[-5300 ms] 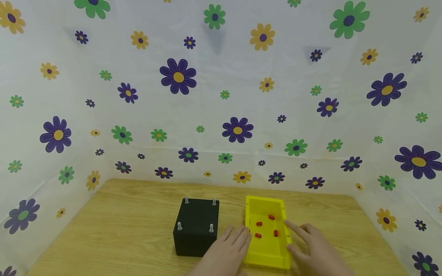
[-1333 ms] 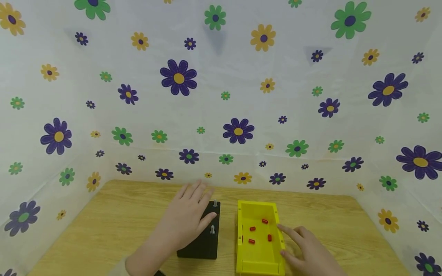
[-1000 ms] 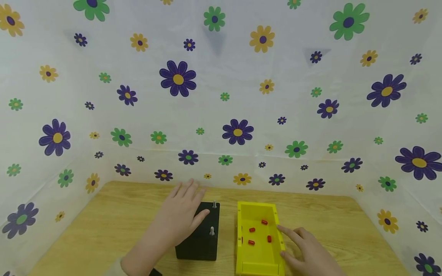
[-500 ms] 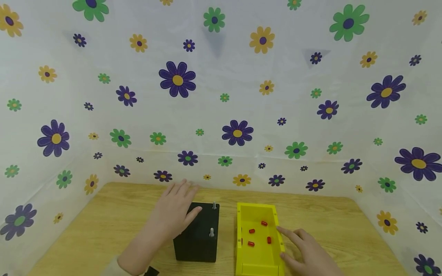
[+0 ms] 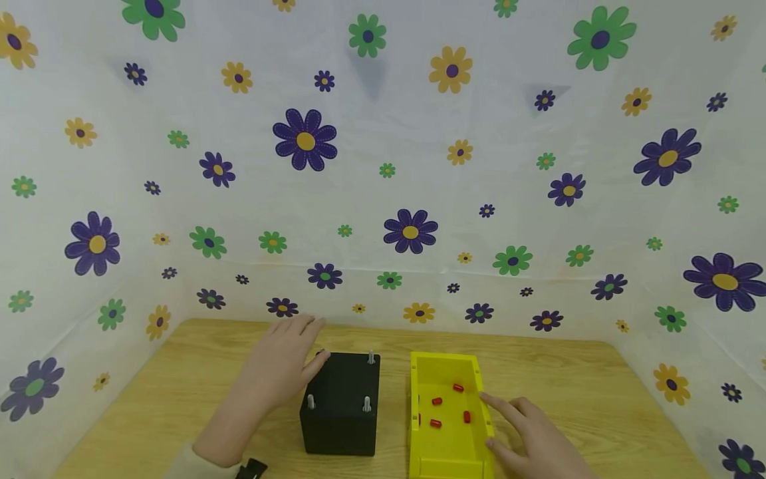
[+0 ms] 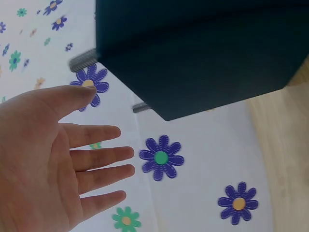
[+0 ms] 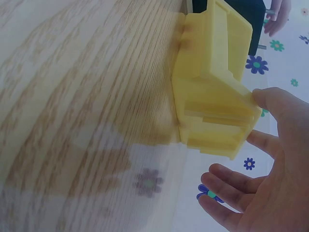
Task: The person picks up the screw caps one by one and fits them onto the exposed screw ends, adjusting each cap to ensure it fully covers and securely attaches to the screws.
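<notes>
A black box [image 5: 341, 432] stands on the table with upright metal bolts, threaded in the left wrist view, near its top corners. My left hand [image 5: 272, 369] is at the box's left side, its thumb overlapping the far left corner and bolt in the head view. In the left wrist view the left hand [image 6: 58, 159] has straight, spread fingers and an empty palm. To the right of the box is a yellow bin [image 5: 449, 449] holding several small red cylinders [image 5: 435, 423]. My right hand [image 5: 535, 436] touches the bin's right wall with thumb and index fingertips; its other fingers are loosely bent.
Both things stand on a wood-grain table [image 5: 598, 399], with a narrow gap between box and bin. A white flowered cloth [image 5: 479, 173] surrounds the table at the back and sides. A small black object [image 5: 251, 469] shows beside the left sleeve [image 5: 200, 464].
My left hand has gone from the bin's left wall to over the black box, then leftward, uncovering its near left bolt. The bin sits slightly further left than at first; my right hand stayed with it.
</notes>
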`<state>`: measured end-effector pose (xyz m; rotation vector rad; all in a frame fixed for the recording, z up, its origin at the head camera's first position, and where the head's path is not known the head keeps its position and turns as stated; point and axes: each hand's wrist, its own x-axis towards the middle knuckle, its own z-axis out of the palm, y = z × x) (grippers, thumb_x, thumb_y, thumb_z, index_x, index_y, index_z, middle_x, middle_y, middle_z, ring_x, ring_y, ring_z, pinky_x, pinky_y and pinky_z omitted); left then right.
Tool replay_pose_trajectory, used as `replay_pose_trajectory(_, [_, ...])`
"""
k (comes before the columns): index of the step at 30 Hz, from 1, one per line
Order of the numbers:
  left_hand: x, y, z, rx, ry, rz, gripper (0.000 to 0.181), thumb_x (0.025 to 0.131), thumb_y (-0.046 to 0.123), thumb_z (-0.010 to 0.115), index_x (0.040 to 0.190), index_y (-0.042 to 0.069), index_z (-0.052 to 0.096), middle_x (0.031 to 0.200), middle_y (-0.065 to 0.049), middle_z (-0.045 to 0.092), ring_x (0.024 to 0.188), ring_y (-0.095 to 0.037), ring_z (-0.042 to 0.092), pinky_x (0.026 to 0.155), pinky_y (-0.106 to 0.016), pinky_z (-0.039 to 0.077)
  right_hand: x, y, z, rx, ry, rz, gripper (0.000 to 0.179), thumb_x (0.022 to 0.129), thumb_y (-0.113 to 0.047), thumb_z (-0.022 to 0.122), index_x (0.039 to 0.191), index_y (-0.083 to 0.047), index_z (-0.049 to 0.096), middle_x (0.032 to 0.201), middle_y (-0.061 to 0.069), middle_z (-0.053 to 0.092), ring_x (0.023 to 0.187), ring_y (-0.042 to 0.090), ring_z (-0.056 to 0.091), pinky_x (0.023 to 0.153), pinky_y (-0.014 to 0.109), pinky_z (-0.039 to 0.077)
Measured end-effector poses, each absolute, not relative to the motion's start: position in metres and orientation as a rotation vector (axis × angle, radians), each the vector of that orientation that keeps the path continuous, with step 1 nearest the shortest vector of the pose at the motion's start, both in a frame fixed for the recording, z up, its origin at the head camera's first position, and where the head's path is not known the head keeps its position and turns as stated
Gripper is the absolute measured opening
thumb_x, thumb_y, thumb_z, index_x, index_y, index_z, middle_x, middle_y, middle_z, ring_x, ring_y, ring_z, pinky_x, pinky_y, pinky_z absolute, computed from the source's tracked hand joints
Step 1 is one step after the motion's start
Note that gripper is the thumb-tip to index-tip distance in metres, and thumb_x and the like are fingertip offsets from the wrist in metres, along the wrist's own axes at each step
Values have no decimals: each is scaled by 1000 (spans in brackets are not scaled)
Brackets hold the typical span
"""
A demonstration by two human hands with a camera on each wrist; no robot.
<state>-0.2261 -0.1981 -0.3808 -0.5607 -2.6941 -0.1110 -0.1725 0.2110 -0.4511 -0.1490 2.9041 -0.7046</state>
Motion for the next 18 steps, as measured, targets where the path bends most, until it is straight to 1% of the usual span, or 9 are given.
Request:
replay_pose_trajectory(3, [-228, -202, -384, -550, -2711, -127, 53, 103, 36, 70, 143, 2, 62, 139, -19, 66, 132, -39, 62, 114, -56, 49, -173, 211, -451, -150, 2905, -706, 69, 91, -49, 81, 152, -33, 56, 128, 6, 63, 104, 21, 62, 93, 61, 59])
replay_pose_trajectory(7, [-231, -206, -391, -532, -2747, -191, 51, 103, 36, 70, 142, 4, 63, 138, -15, 67, 129, -37, 65, 109, -56, 53, -173, 211, -451, -176, 2906, -718, 68, 91, -48, 81, 152, -33, 56, 127, 6, 63, 104, 21, 63, 91, 59, 59])
replay_pose_trajectory(10, [-233, -208, -395, -517, -2808, -267, 50, 104, 36, 68, 144, 5, 63, 141, -15, 67, 130, -38, 65, 108, -56, 53, -173, 211, -451, -188, 2906, -723, 68, 91, -48, 81, 152, -33, 56, 127, 6, 63, 104, 21, 63, 90, 58, 59])
replay_pose_trajectory(15, [-235, -211, -400, -496, -2904, -372, 48, 105, 37, 67, 142, 5, 64, 141, -17, 68, 130, -39, 65, 108, -57, 53, -172, 212, -451, -176, 2908, -723, 68, 91, -48, 81, 152, -32, 57, 126, 6, 63, 103, 20, 62, 90, 56, 59])
replay_pose_trajectory(18, [-237, -213, -404, -495, -2936, -431, 46, 105, 36, 67, 140, 6, 66, 141, -17, 68, 131, -40, 64, 109, -57, 52, -173, 212, -451, -166, 2908, -718, 68, 91, -48, 81, 152, -33, 56, 127, 5, 63, 104, 20, 62, 91, 58, 59])
